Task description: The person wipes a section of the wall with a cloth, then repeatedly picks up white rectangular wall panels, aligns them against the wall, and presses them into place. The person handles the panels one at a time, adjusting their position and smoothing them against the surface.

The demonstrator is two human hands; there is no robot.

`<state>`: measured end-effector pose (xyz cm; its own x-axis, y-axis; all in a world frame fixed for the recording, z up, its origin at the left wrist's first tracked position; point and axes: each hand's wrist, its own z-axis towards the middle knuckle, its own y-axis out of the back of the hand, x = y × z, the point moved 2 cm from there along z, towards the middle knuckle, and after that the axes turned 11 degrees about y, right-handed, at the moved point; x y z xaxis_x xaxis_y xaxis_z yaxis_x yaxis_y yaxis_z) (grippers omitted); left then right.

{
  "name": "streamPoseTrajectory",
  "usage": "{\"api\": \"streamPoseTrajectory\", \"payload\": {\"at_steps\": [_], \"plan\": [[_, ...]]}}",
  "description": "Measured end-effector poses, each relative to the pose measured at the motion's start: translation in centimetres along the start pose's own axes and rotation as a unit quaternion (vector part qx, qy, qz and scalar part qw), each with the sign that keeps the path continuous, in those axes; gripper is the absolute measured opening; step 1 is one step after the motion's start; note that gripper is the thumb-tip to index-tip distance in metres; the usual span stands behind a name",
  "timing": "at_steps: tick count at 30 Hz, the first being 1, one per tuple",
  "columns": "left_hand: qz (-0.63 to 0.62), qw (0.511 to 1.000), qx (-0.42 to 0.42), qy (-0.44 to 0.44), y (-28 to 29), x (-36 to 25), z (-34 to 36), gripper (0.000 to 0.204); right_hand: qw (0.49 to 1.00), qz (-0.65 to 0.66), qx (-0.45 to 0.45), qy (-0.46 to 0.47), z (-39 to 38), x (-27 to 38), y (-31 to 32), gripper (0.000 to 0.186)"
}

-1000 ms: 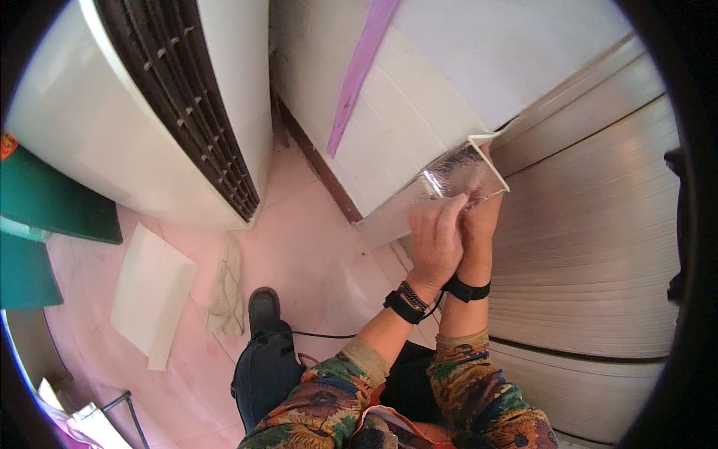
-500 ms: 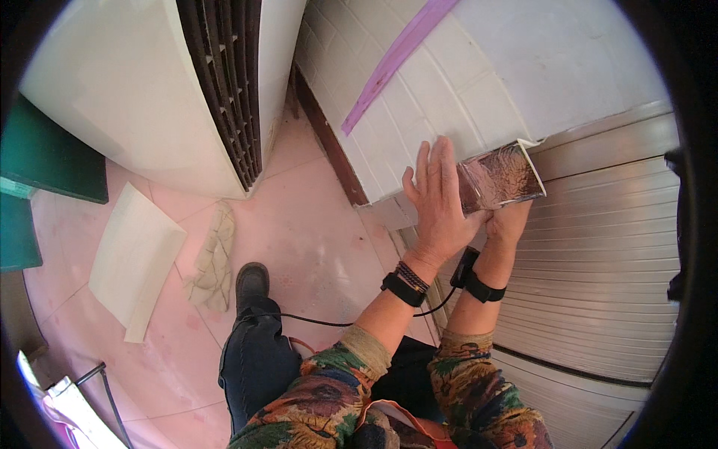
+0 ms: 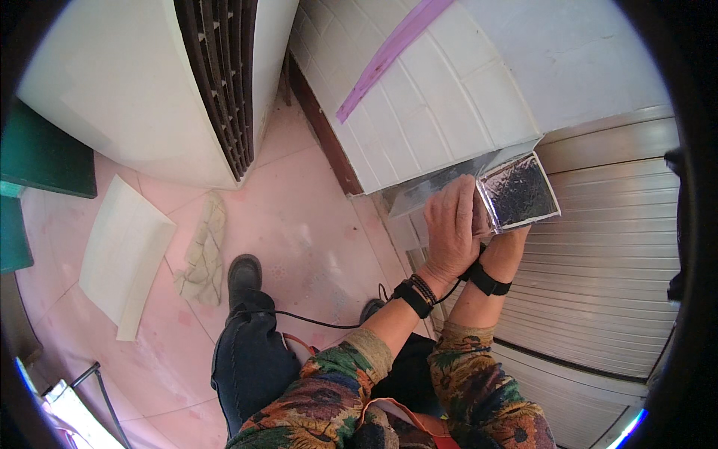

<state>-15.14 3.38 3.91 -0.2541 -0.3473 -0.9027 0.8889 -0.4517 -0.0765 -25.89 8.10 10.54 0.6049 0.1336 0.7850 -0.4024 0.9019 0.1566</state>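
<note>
A sheet with a shiny, crinkled silver foil face and a pale edge (image 3: 522,191) is bent out at the end of the white brick-patterned wall covering (image 3: 441,97). My left hand (image 3: 451,221) is closed round the sheet's near left side, its fingers curled over the foil. Behind and below the foil is my right hand (image 3: 511,245); only its back and wrist show, and its fingers are hidden by the sheet. Both wrists wear black straps, and a black cable (image 3: 318,322) runs from them across my legs.
Ribbed metal shutter-like panels (image 3: 598,247) stand close on the right. A purple strip (image 3: 393,56) lies on the wall covering. On the pink tiled floor are a cream board (image 3: 127,254) and a crumpled beige cloth (image 3: 203,258). A white cabinet with dark slats (image 3: 142,82) rises at upper left.
My left hand has come down from lying spread against the wall covering and closed round the foil sheet. The foil has shifted right and slightly down, uncovering a grey strip along the wall covering's lower edge.
</note>
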Motion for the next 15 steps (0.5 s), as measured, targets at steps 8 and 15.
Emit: {"api": "streamPoseTrajectory", "payload": {"at_steps": [8,15], "plan": [[0.056,0.995,-0.079,-0.003,3.6,1.0,4.2,0.045,0.999,-0.044,-0.001,-0.021,1.0,1.5,-1.9,0.055],[0.181,0.983,-0.001,0.022,5.9,3.5,8.4,0.031,0.99,-0.108,-0.044,-0.078,1.2,2.7,-3.2,0.068]]}}
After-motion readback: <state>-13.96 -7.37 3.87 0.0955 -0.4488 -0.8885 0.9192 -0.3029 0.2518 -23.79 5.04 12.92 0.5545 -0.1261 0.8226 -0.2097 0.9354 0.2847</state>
